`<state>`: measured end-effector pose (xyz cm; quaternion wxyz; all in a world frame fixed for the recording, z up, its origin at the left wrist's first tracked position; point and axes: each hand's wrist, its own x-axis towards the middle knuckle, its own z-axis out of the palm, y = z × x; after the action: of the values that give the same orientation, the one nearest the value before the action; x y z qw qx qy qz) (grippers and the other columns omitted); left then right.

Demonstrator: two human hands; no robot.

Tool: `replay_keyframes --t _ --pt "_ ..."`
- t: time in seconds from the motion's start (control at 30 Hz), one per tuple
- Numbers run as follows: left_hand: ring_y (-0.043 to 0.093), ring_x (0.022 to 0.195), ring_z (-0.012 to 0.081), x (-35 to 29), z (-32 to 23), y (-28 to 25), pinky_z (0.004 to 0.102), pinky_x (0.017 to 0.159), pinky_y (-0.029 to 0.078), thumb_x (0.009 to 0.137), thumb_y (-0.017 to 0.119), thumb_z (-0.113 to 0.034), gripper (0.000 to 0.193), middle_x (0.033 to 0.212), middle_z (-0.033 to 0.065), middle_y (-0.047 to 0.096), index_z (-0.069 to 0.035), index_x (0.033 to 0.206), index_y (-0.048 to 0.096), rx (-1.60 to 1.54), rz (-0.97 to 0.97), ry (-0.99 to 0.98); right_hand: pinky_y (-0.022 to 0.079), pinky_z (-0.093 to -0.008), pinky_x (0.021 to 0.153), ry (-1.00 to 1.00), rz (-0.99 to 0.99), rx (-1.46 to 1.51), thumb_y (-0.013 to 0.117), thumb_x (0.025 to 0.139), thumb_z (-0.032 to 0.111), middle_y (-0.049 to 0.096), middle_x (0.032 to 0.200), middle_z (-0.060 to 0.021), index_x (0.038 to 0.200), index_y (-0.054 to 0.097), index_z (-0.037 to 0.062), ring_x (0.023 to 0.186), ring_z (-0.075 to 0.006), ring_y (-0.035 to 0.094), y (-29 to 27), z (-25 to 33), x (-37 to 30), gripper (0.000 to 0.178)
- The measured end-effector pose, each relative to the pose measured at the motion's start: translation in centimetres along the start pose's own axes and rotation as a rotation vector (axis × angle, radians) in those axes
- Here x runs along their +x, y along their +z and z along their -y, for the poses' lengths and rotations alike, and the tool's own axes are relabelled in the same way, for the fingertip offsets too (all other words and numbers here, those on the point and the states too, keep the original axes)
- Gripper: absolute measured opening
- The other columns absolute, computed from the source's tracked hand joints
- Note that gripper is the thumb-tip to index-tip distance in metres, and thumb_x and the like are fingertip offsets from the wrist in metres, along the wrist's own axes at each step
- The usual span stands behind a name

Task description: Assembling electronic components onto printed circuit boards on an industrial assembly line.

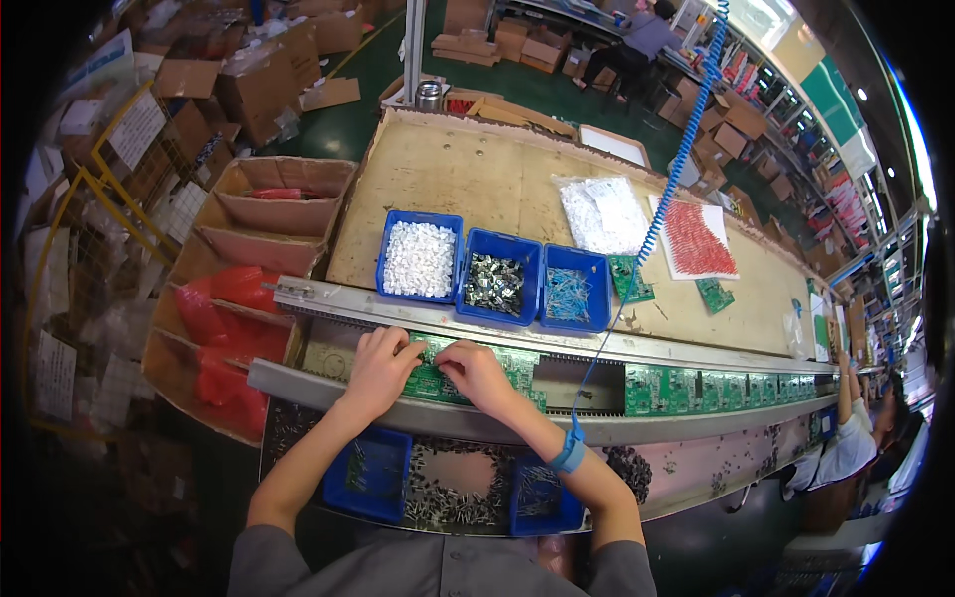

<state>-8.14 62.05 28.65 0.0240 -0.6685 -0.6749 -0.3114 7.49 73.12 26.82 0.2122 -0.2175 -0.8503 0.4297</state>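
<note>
My left hand point(383, 368) and my right hand point(474, 374) are together over a green circuit board point(428, 383) lying in the conveyor rail. The fingers of both hands are bent into a pinch at the board's surface. What the fingertips hold, if anything, is too small or hidden. Around my right wrist is a blue strap point(569, 454), joined to a coiled blue cord point(680, 159). Just beyond the rail stand three blue bins: one of white parts point(420, 259), one of dark and metallic parts point(494, 283), one of light-blue leaded components point(567, 296).
More circuit boards point(696, 389) line the rail to the right. Nearer me are two blue bins point(368, 478) point(545, 495) and loose dark components point(453, 495). Beyond lie a bag of white parts point(603, 214) and red components point(696, 239). Cardboard compartments point(284, 214) stand left; a co-worker point(846, 448) sits right.
</note>
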Motion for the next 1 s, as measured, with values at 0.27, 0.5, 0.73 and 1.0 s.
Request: replay_keyframes --t 0.27,0.5,0.73,1.0 --pt "0.061 0.084 0.0307 -5.9 -2.6 -7.3 0.0397 0.071 0.049 0.079 0.066 -0.022 0.016 0.082 0.0105 0.061 -0.007 0.085 0.066 -0.264 0.796 -0.144 0.051 -0.0409 0.07 -0.15 -0.013 -0.226 0.059 0.077 0.002 0.063 0.085 -0.0148 0.084 0.066 0.0012 0.078 -0.0344 0.062 1.2 -0.4 1.2 0.01" --pt "0.063 0.085 0.0327 -11.7 -3.9 -3.8 0.0413 0.067 0.05 0.071 0.068 -0.015 0.025 0.086 0.0144 0.06 -0.003 0.091 0.058 0.175 0.829 -0.138 0.051 -0.0403 0.07 -0.148 0.076 -0.278 0.06 0.078 0.002 0.064 0.085 -0.0145 0.087 0.065 0.0007 0.078 -0.0341 0.062 0.7 -0.2 1.6 0.01" --pt "0.064 0.078 0.0295 -12.2 -3.3 -3.2 0.0401 0.062 0.049 0.069 0.058 -0.004 0.013 0.082 0.0135 0.06 -0.002 0.081 0.06 0.131 0.882 -0.111 0.051 -0.0405 0.066 -0.206 0.024 -0.377 0.058 0.073 0.002 0.061 0.078 -0.0123 0.083 0.061 0.0029 0.077 -0.0306 0.062 1.5 0.0 1.4 0.01" --pt "0.064 0.077 0.0292 -12.1 -3.6 -3.3 0.039 0.064 0.048 0.069 0.058 -0.003 0.01 0.08 0.0121 0.06 -0.004 0.078 0.061 0.138 0.701 -0.102 0.052 -0.0392 0.069 -0.212 0.078 -0.597 0.063 0.075 0.004 0.064 0.086 -0.0109 0.099 0.061 0.0036 0.079 -0.0279 0.062 1.9 1.2 0.2 0.024"
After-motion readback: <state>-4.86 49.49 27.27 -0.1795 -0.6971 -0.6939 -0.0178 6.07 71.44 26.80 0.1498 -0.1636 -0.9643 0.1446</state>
